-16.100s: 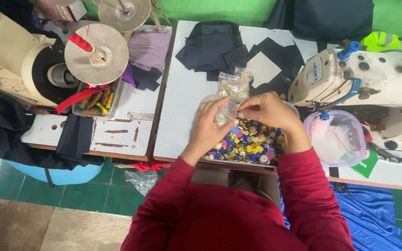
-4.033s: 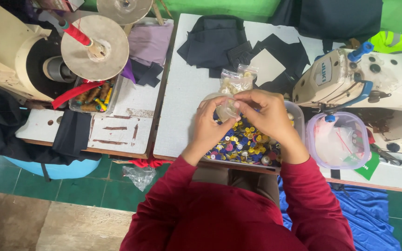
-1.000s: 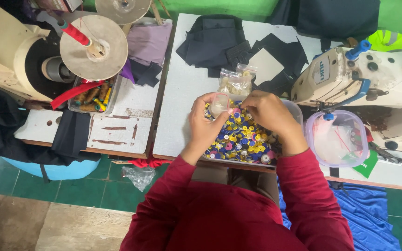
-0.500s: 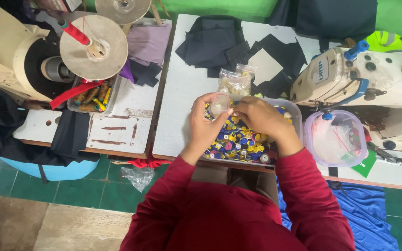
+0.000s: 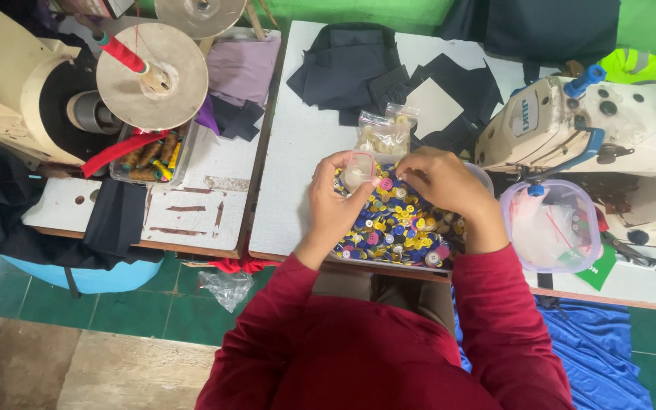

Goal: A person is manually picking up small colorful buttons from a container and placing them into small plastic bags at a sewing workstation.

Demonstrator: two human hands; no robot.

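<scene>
At nine o'clock on the white worktop (image 5: pixel 298 152), the left hand (image 5: pixel 333 199) pinches a small clear bag (image 5: pixel 358 170) over a tray of coloured buttons (image 5: pixel 398 228). Toward three o'clock, the right hand (image 5: pixel 440 182) curls, fingertips together just beside the bag. At twelve o'clock lies a bag of pale buttons (image 5: pixel 383 135).
</scene>
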